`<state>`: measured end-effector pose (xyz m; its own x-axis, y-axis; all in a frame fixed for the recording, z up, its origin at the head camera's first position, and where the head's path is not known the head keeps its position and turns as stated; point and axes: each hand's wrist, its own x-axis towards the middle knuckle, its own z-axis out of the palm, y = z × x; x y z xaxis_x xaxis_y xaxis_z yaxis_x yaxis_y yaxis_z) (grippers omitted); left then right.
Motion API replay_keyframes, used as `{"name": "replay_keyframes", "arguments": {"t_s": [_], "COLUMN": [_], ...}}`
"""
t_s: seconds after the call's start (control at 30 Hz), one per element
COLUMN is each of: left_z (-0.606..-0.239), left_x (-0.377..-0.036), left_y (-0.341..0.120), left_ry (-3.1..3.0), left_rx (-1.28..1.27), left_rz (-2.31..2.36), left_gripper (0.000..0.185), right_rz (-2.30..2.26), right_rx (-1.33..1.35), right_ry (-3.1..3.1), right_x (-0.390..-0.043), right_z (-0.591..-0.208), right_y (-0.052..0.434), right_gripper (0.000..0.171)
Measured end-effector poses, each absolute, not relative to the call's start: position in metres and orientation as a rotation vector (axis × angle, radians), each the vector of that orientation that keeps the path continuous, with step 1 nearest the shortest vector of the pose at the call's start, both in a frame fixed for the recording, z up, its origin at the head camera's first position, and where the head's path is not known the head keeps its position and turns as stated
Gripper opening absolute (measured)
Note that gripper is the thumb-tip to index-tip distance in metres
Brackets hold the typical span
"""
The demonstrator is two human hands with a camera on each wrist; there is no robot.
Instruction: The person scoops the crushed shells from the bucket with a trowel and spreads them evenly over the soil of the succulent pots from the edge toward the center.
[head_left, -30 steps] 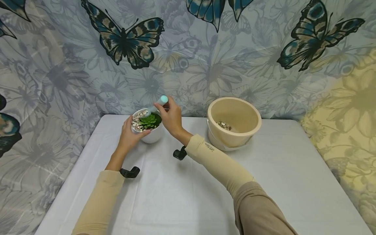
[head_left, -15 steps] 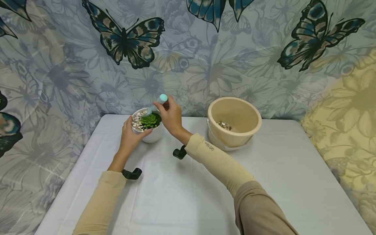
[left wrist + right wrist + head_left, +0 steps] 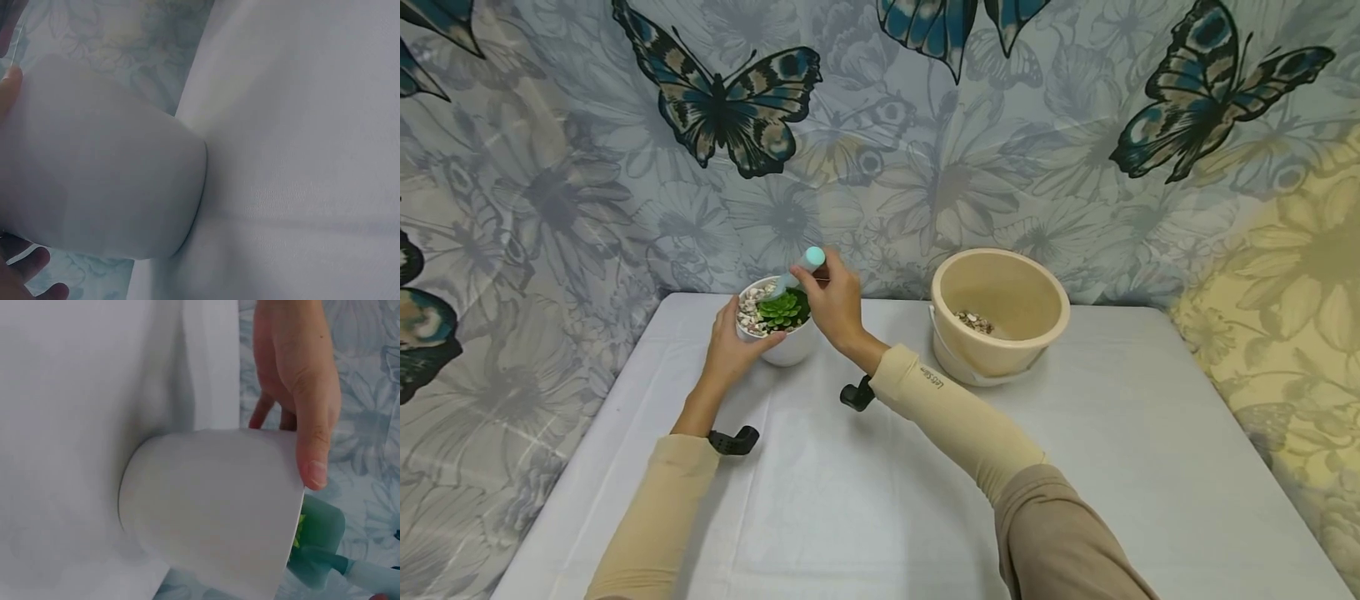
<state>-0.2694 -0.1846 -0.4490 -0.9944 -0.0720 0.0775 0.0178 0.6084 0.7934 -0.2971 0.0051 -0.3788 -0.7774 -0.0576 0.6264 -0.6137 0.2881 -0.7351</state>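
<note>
A white plant pot [image 3: 786,353] stands near the table's back edge with a green succulent [image 3: 780,311] and pale pebbles [image 3: 748,315] in it. My left hand [image 3: 730,346] holds the pot by its left side, thumb along the front rim; the right wrist view shows that thumb [image 3: 315,465] at the rim. Above the pot, my right hand [image 3: 837,304] grips the light blue handle of a small trowel [image 3: 812,259]. Its translucent green blade [image 3: 324,528] dips inside the rim behind the succulent. In the left wrist view the pot's wall [image 3: 106,169] hides most of the left hand.
A beige bucket [image 3: 955,360] with a lowered handle stands right of the pot, several pebbles [image 3: 973,322] on its floor. White cloth covers the table [image 3: 820,500]. A butterfly-patterned backdrop [image 3: 880,208] rises right behind the table's back edge.
The trowel's handle and my right hand have shifted slightly left, the handle rising a little and then lowering. My left hand stays at the pot; its wrist has moved slightly.
</note>
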Motion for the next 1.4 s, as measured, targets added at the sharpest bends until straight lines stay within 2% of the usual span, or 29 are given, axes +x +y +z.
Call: {"name": "replay_keyframes", "arguments": {"t_s": [0.4, 0.83, 1.4], "left_z": [-0.452, -0.445, -0.449], "left_x": [-0.264, -0.266, -0.266], "left_y": [-0.176, -0.186, -0.182], "left_ry": [-2.670, -2.743, -2.690], "left_rx": [0.125, 0.040, 0.074], "left_rz": [-1.318, -1.291, -1.360], "left_gripper": [0.113, 0.113, 0.114], "right_rz": [1.466, 1.463, 1.524], "right_rx": [0.580, 0.582, 0.511], "right_ry": [-2.032, -2.037, -2.027], "right_x": [-0.295, -0.295, -0.296], "right_z": [-0.378, -0.376, -0.371], "right_y": [0.004, 0.004, 0.010], "right_gripper": [0.030, 0.029, 0.028]}}
